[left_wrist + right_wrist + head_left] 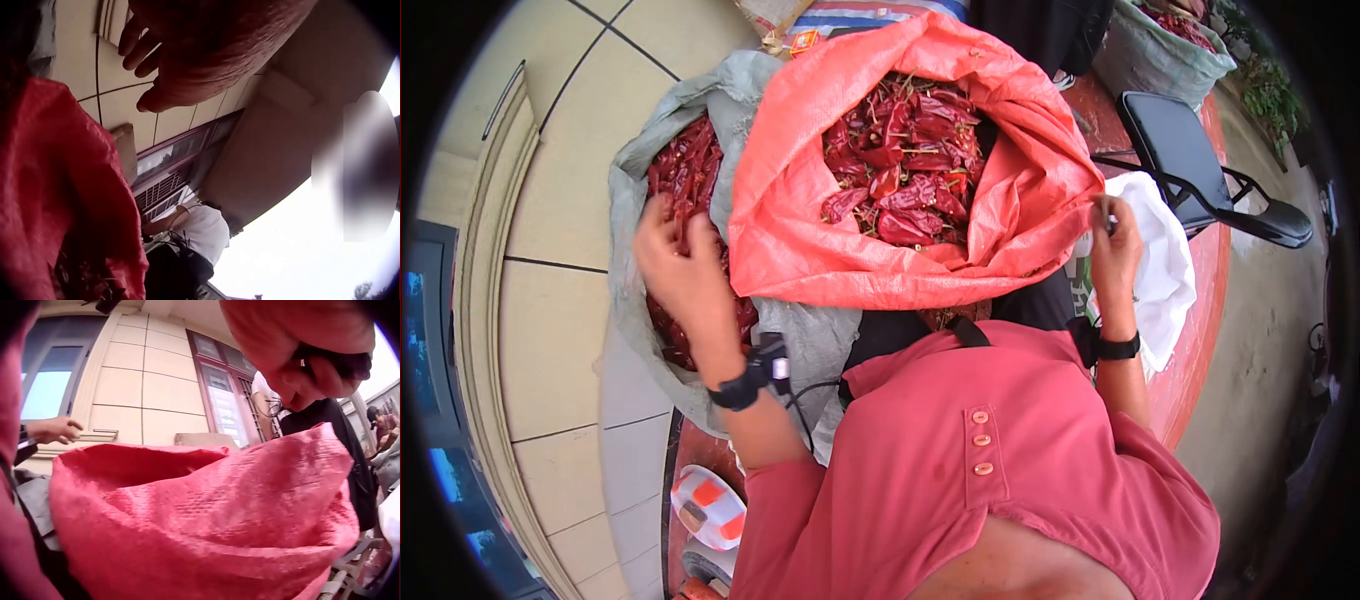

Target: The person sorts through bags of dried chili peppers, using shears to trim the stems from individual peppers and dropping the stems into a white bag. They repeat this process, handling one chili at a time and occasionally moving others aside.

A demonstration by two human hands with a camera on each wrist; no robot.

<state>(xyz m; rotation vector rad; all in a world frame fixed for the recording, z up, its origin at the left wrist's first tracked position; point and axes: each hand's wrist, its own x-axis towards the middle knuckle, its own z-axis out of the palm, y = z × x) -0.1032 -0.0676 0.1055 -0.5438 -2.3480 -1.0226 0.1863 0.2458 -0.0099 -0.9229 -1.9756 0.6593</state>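
Head: dried chillies [910,150] lie inside the red sack [830,287], mouth up. Left hand [687,270] is over the grey sack [810,332], fingers loosely spread, nothing visibly held; a wide drop could mix sacks. Left wrist: same spread, apart from the red sack. Right wrist: right hand [300,347] curled round a dark object [342,362], maybe a cutter, too dim to tell; snagging the folded rim [325,434] could tear it.

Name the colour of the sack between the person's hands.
The sack is coral red, best seen in the head view.
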